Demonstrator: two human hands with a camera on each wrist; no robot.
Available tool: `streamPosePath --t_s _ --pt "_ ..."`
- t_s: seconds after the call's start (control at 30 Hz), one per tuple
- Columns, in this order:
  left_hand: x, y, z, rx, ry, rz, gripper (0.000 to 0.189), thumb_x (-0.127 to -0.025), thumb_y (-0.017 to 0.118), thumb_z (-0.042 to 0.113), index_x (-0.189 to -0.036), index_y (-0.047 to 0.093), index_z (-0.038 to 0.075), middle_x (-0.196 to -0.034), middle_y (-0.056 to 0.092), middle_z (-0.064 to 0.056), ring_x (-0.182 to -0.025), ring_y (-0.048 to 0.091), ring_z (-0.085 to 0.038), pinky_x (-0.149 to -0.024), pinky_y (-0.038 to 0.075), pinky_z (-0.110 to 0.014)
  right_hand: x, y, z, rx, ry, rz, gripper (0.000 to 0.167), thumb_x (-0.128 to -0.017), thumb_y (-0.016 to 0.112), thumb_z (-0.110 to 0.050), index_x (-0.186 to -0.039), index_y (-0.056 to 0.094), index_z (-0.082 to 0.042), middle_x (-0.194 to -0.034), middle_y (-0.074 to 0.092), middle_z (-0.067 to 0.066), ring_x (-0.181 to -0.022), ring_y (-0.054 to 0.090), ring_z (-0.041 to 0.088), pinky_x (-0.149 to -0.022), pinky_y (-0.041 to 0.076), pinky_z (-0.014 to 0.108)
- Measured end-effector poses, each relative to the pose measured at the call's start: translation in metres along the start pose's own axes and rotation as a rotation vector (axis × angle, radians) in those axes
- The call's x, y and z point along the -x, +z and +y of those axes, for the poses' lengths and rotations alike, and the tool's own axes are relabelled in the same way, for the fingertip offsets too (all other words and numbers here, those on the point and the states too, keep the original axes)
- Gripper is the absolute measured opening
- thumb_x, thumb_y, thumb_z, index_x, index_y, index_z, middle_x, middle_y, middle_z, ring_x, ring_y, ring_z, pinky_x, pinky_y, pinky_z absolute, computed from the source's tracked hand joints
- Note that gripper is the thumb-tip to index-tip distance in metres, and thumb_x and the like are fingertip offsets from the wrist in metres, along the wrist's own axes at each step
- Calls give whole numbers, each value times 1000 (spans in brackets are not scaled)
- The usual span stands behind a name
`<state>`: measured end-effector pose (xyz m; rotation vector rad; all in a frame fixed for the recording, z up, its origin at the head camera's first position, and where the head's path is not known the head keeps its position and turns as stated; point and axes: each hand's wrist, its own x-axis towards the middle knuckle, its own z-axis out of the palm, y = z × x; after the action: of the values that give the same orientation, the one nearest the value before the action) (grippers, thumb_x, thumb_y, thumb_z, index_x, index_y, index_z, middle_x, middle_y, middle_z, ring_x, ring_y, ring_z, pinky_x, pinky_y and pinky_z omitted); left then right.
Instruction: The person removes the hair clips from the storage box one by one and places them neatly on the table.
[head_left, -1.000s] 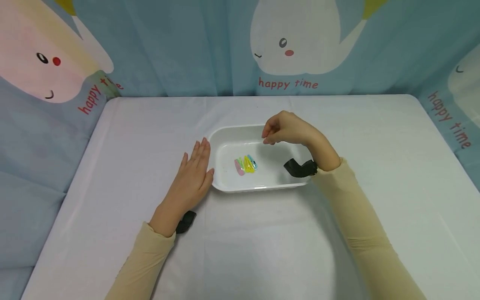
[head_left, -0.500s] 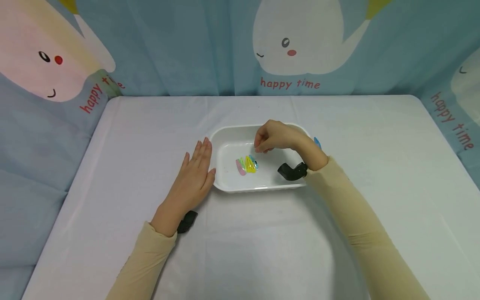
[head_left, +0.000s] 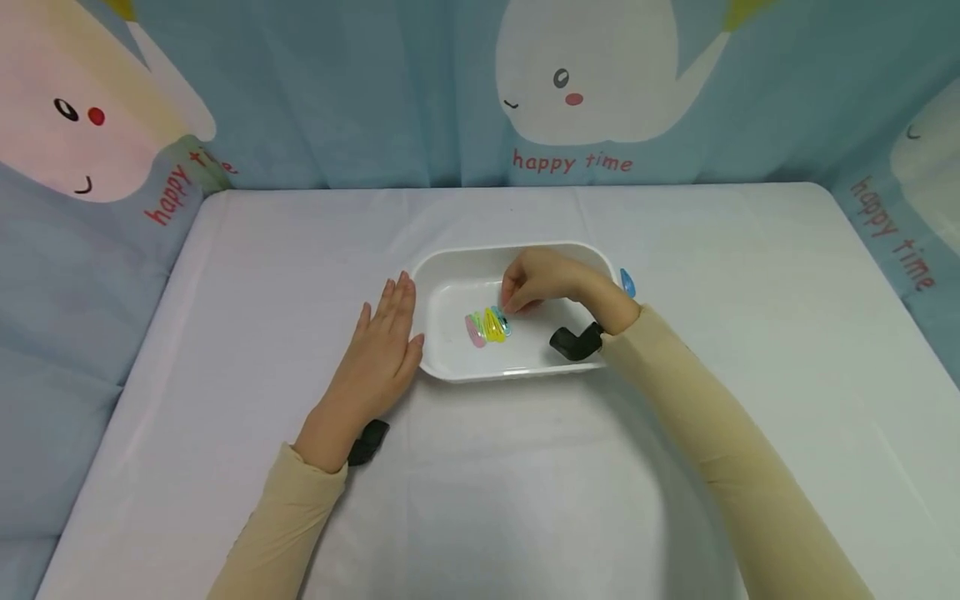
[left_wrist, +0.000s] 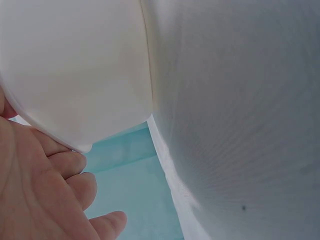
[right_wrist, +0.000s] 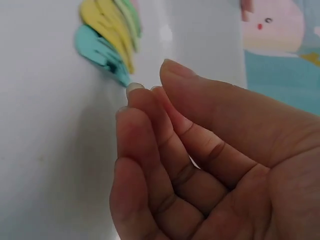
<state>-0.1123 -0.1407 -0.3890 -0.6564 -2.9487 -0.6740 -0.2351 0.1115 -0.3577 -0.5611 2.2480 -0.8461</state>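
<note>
A white, rounded rectangular tray (head_left: pixel 450 362) sat on a white-draped counter (head_left: pixel 525 500). Left of its middle, small teardrop-shaped hair clips lay side by side in 1 row: a pink clip (head_left: pixel 476 333), a pale green clip (right_wrist: pixel 131 20), yellow (right_wrist: pixel 105 20), perhaps more than 1, and a teal clip (right_wrist: pixel 92 45). The person's right hand (head_left: pixel 543 279) reached in over them, fingers bent, thumb apart, nothing visible between; whether a fingertip touched the teal clip's narrow end, I cannot tell. The left hand (head_left: pixel 375 358) lay with fingers extended against the tray's left wall, clamped on nothing. The row seemed already arranged; picking up a clip seemed not yet done, and a bright blue teardrop-shaped piece (head_left: pixel 627 283) lay outside, just beyond the right end. Raised walls edged the reach, with more room right of the row; the counter extended well past both ends.
</note>
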Motion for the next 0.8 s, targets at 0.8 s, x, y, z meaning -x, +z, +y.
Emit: streamPosePath --t_s 0.8 --pt "0 2 -1 10 4 18 62 -100 35 23 -149 8 -4 -156 5 -14 -144 1 -26 -111 8 -55 -8 11 -1 -55 82 -32 13 -78 76 -8 -74 66 -1 -65 64 6 -57 60 13 -55 49 23"
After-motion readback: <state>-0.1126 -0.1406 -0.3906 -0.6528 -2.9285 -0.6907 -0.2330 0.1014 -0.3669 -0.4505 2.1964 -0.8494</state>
